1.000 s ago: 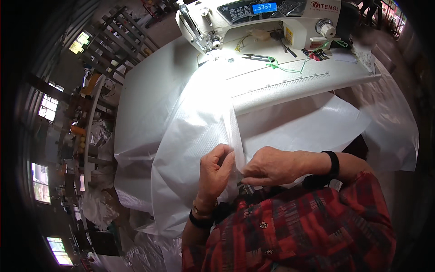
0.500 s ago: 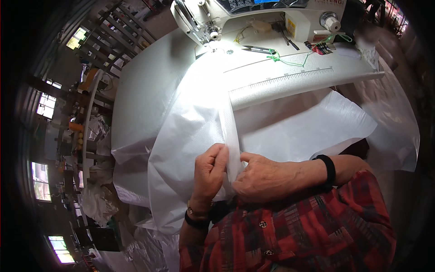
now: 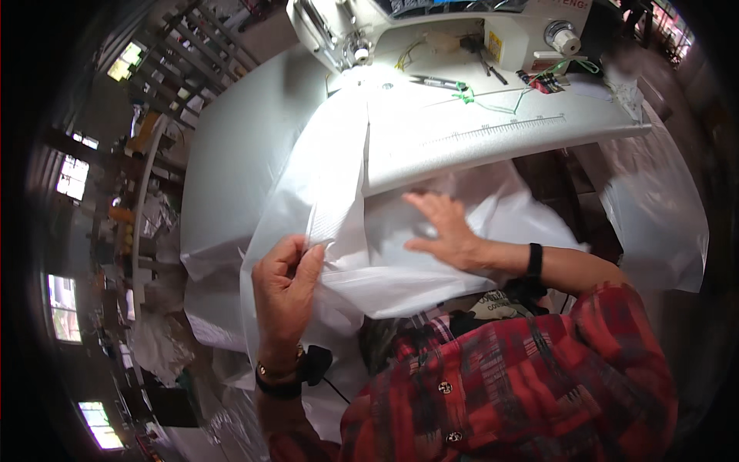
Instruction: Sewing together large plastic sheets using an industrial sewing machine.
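A white, slightly see-through woven plastic sheet (image 3: 419, 283) runs from under the sewing machine's needle area down over the table's near edge toward my lap. My left hand (image 3: 285, 289) pinches its folded edge between thumb and fingers, left of the middle. To the right, my right hand (image 3: 449, 231) is held over the sheet with fingers and thumb spread, a little blurred; whether it touches the sheet I cannot tell. The sewing machine (image 3: 454, 29) stands at the far side, its lamp glaring on the sheet below the needle.
On the machine bed lie thread snips (image 3: 435, 82), a green cord (image 3: 493, 106), a dark screwdriver-like tool (image 3: 494, 69) and a plaid scrap (image 3: 545, 81). A printed ruler (image 3: 493, 128) runs along the near edge. More plastic sheeting (image 3: 654, 208) hangs at the right; a slatted rack (image 3: 192, 58) stands far left.
My left hand has moved left with the sheet's edge. My right hand has let go, opened and moved up and right. The sheet's near part now lies folded across my lap.
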Demonstrator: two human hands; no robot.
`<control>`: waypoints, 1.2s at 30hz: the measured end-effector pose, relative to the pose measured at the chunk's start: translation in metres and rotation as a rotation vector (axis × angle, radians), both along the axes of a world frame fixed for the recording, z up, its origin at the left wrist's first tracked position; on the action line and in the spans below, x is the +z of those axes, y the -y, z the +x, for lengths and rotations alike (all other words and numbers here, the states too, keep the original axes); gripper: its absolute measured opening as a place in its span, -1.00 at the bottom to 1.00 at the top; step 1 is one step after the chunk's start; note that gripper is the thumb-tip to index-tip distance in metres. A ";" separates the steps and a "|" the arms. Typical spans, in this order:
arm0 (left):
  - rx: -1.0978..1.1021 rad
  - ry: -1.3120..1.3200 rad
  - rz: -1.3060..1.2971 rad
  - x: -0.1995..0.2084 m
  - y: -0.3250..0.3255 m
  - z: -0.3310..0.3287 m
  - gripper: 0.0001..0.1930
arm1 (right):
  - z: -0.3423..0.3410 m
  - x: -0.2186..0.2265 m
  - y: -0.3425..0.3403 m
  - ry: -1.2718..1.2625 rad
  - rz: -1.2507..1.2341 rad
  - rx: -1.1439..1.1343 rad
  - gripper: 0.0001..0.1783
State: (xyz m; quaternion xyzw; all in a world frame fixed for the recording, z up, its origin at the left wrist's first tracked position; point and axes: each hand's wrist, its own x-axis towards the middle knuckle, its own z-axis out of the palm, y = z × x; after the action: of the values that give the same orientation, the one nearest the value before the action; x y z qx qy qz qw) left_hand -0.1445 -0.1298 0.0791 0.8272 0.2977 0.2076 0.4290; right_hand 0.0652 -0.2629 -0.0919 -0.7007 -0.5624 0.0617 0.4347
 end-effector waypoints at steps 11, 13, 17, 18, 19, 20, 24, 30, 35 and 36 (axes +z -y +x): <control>-0.570 -0.345 1.070 0.110 0.001 0.041 -0.87 | -0.165 0.046 -0.255 -0.403 0.116 0.810 -0.29; -0.644 -0.379 1.063 0.092 0.002 0.041 -0.84 | -0.159 0.022 -0.252 -0.367 0.074 0.852 -0.31; -0.653 -0.419 1.122 0.020 0.012 0.012 -0.90 | -0.157 -0.031 -0.181 -0.272 -0.010 1.039 -0.35; -0.641 -0.422 1.134 0.003 0.011 0.007 -0.89 | -0.127 -0.045 -0.168 -0.245 -0.038 1.079 -0.36; -0.639 -0.409 1.125 -0.010 0.007 0.006 -0.89 | -0.078 -0.067 -0.134 -0.220 -0.068 1.106 -0.37; -0.589 -0.390 1.077 -0.019 0.009 0.005 -0.87 | -0.071 -0.066 -0.136 -0.198 -0.093 1.142 -0.38; -0.405 -0.335 0.979 -0.063 0.007 -0.012 -0.86 | -0.018 0.036 -0.082 0.126 -0.488 0.950 -0.63; -0.231 -0.237 0.947 -0.075 0.020 -0.016 -0.85 | 0.062 0.123 -0.073 0.299 -0.210 0.568 -0.80; -0.031 -0.173 0.718 -0.077 0.034 -0.013 -0.86 | 0.089 0.106 -0.117 0.512 0.192 0.573 -0.85; -0.010 -0.173 0.710 -0.078 0.036 -0.014 -0.86 | 0.088 0.106 -0.122 0.550 0.174 0.589 -0.85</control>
State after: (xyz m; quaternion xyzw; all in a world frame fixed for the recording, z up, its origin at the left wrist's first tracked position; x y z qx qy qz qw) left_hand -0.1584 -0.1654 0.0015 0.9405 0.2381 0.2253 0.0892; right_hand 0.1528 -0.1408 0.0142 -0.4610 -0.8371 -0.0538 0.2896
